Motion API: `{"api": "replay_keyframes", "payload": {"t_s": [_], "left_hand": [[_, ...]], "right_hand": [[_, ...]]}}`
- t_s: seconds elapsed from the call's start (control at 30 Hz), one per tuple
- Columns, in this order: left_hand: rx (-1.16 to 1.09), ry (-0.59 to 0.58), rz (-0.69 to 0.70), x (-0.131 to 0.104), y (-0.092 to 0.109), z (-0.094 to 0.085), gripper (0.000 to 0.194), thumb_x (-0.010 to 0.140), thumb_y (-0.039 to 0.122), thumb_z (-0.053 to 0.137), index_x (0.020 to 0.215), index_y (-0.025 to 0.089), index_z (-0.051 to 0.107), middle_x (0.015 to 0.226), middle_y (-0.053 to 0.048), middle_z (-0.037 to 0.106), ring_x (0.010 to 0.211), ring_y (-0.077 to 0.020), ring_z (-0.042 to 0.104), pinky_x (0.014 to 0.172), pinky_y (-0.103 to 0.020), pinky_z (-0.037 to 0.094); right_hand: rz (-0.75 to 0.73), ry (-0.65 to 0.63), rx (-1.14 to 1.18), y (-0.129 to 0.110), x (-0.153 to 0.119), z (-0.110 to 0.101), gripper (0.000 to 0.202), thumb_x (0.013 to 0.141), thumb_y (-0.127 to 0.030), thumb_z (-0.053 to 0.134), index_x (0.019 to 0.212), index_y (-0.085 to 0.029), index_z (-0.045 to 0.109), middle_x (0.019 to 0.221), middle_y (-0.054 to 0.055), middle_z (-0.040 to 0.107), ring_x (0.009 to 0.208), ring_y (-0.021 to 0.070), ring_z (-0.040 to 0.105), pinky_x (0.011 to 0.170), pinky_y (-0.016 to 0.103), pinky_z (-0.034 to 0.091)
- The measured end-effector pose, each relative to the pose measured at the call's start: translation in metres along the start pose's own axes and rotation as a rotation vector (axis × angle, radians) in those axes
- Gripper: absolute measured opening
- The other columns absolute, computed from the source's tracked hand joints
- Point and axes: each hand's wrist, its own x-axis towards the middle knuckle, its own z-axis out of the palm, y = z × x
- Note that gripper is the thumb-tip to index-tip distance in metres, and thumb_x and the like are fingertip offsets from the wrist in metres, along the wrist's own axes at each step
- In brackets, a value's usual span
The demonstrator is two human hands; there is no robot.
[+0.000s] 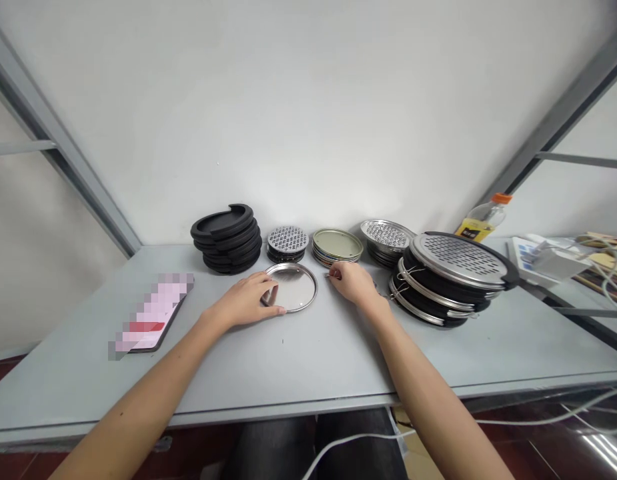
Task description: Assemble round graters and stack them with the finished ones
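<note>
The left hand (245, 300) clamps the left rim of the shiny dish (297, 288), best steadied lightly and flat, midway between the table (298, 360)'s front and back edges, while the right hand (354, 283) pinches a small, mostly hidden piece (327, 275) before the green-topped stack (337, 245).

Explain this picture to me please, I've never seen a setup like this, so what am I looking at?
There is no machine here: these are a person's two bare hands, seen from one camera worn on the head, looking forward and down. The left hand spreads over the edge of a round, shiny metal plate. The right hand pinches something small, too hidden to name. Behind them on the grey table stand, left to right, black rings, small grater discs, greenish lids, a wider grater stack and a large pile topped by a slotted disc. A phone lies at left.
</note>
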Motion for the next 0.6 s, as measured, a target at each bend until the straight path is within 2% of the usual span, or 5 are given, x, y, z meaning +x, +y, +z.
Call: {"api": "replay_keyframes", "payload": {"t_s": [0.13,0.3,0.47,0.6], "left_hand": [[0.016,0.013,0.004,-0.001,0.001,0.001,0.039,0.079,0.056,0.062,0.100,0.023,0.063,0.096,-0.005,0.061,0.093,-0.0238,0.057,0.078,-0.032,0.044],[0.065,0.040,0.072,0.000,0.001,0.005,0.039,0.082,0.056,0.061,0.103,0.024,0.062,0.106,-0.006,0.062,0.106,-0.0263,0.055,0.089,-0.035,0.043],[0.086,0.022,0.121,0.000,0.001,0.007,0.037,0.085,0.056,0.057,0.098,0.022,0.062,0.106,-0.007,0.063,0.113,-0.0274,0.052,0.093,-0.037,0.043],[0.094,0.021,0.134,0.000,0.002,0.007,0.037,0.086,0.056,0.055,0.098,0.022,0.062,0.107,-0.007,0.063,0.115,-0.0276,0.050,0.094,-0.038,0.043]], "right_hand": [[0.037,0.008,-0.006,0.003,-0.001,0.001,0.020,0.082,-0.022,0.053,0.093,-0.022,0.069,0.096,0.007,0.072,0.089,0.0226,0.064,0.065,0.027,0.041],[-0.022,0.137,0.036,-0.006,-0.003,0.005,0.024,0.082,-0.021,0.050,0.099,-0.021,0.067,0.101,0.007,0.071,0.091,0.0223,0.064,0.068,0.028,0.043],[-0.249,0.220,0.190,-0.014,-0.005,0.010,0.022,0.087,-0.023,0.048,0.099,-0.020,0.066,0.099,0.005,0.069,0.094,0.0200,0.062,0.079,0.029,0.046],[-0.394,0.292,0.236,-0.019,-0.004,0.020,0.030,0.092,-0.031,0.047,0.112,-0.017,0.064,0.117,0.011,0.063,0.111,0.0225,0.055,0.097,0.034,0.043]]}}
